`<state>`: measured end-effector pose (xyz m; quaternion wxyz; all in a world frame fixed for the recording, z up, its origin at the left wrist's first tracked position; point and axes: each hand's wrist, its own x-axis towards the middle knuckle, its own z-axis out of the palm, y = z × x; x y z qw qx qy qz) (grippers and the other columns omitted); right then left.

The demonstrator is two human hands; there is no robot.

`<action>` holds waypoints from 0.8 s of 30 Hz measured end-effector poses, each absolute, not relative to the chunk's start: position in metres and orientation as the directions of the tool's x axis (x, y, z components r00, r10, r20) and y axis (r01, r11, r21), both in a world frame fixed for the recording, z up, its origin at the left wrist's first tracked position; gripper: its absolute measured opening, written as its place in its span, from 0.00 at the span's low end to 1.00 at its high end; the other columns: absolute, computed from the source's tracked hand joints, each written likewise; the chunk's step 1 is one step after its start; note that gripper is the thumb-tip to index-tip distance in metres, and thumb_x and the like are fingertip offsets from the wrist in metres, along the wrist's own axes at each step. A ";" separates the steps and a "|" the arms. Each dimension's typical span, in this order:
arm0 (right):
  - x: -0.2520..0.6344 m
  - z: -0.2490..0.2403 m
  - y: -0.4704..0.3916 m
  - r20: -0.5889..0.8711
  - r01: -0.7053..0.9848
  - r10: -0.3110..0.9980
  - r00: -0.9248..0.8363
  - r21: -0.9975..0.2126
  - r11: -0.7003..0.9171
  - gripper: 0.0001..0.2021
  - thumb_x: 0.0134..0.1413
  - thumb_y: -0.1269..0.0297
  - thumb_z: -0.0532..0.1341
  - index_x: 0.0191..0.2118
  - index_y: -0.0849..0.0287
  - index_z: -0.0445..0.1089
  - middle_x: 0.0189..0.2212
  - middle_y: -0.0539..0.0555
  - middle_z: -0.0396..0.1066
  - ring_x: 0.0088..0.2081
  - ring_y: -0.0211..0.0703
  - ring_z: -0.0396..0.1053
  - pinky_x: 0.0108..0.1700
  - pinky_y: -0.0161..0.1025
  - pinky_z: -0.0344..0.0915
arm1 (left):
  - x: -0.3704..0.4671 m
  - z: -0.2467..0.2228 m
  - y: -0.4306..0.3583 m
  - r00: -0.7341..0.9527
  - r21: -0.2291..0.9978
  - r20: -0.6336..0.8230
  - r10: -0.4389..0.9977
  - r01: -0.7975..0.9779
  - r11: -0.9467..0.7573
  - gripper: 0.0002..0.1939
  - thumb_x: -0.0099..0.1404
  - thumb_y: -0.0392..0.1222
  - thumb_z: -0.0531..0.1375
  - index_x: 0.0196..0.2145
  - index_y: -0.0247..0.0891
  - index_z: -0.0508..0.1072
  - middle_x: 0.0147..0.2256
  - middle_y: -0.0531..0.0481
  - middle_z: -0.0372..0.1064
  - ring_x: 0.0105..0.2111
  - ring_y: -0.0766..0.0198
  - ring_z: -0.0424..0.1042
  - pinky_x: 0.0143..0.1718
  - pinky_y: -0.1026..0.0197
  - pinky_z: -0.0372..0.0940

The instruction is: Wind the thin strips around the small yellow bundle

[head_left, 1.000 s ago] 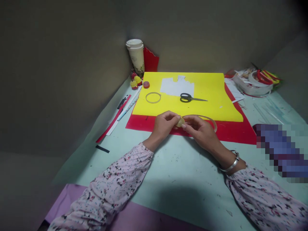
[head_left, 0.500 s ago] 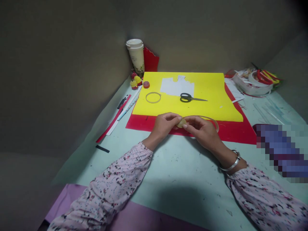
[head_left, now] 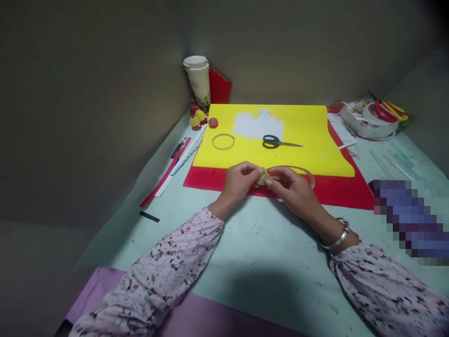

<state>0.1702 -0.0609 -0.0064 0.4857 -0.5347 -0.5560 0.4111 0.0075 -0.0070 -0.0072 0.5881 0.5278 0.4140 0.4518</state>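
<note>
Between my two hands is a small round gold coil (head_left: pixel 263 178), its surface glittery or finely textured. My left hand (head_left: pixel 242 180) pinches the coil's left side between thumb and fingers. On the opposite side, my right hand (head_left: pixel 290 187) grips its edge with thumb and forefinger. From behind the right hand's fingers a thin curved strip (head_left: pixel 305 172) arcs out to the right, seemingly part of the same coil; where they join is hidden. Both hands are over the front edge of the red sheet (head_left: pixel 205 179). Just beyond lie black-handled scissors (head_left: pixel 277 142) and a thin ring-shaped strip (head_left: pixel 223 142).
Yellow sheets (head_left: pixel 245 159) lie on the red one, bearing torn white paper (head_left: pixel 257 126) and a small red round item (head_left: pixel 213 122). A lidded cup (head_left: pixel 198 84) stands back left. Paper strips (head_left: pixel 168 173) lie left; a filled container (head_left: pixel 368 121) sits back right.
The curved strip behind my right hand has drawn in slightly to the left, its loop a little smaller. Both hands keep hold of the gold coil and have barely shifted.
</note>
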 end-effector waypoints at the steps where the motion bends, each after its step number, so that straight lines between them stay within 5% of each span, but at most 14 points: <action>1: 0.170 -0.006 -0.061 0.098 0.196 0.994 0.047 -0.977 0.087 0.17 0.53 0.53 0.69 0.45 0.56 0.71 0.34 0.54 0.79 0.35 0.45 0.77 0.37 0.44 0.73 | 0.008 -0.008 -0.007 0.240 0.995 -0.001 0.971 -0.099 0.025 0.10 0.56 0.45 0.68 0.29 0.37 0.76 0.27 0.50 0.74 0.26 0.67 0.71 0.30 0.62 0.66; 10: 0.171 -0.007 -0.061 0.121 0.161 0.992 0.042 -0.981 0.113 0.15 0.53 0.54 0.69 0.42 0.56 0.74 0.37 0.56 0.80 0.38 0.47 0.78 0.43 0.49 0.76 | 0.008 -0.001 -0.011 0.260 0.996 0.003 0.966 -0.084 0.020 0.08 0.58 0.44 0.67 0.32 0.36 0.79 0.29 0.48 0.76 0.26 0.67 0.69 0.30 0.61 0.66; 24: 0.172 -0.002 -0.062 0.141 0.256 0.989 0.050 -0.959 0.123 0.12 0.52 0.57 0.69 0.40 0.57 0.77 0.34 0.55 0.80 0.34 0.45 0.76 0.39 0.46 0.74 | 0.004 0.002 -0.010 0.315 0.999 -0.033 0.948 -0.029 0.044 0.09 0.57 0.44 0.68 0.30 0.35 0.81 0.28 0.47 0.75 0.26 0.67 0.69 0.28 0.62 0.64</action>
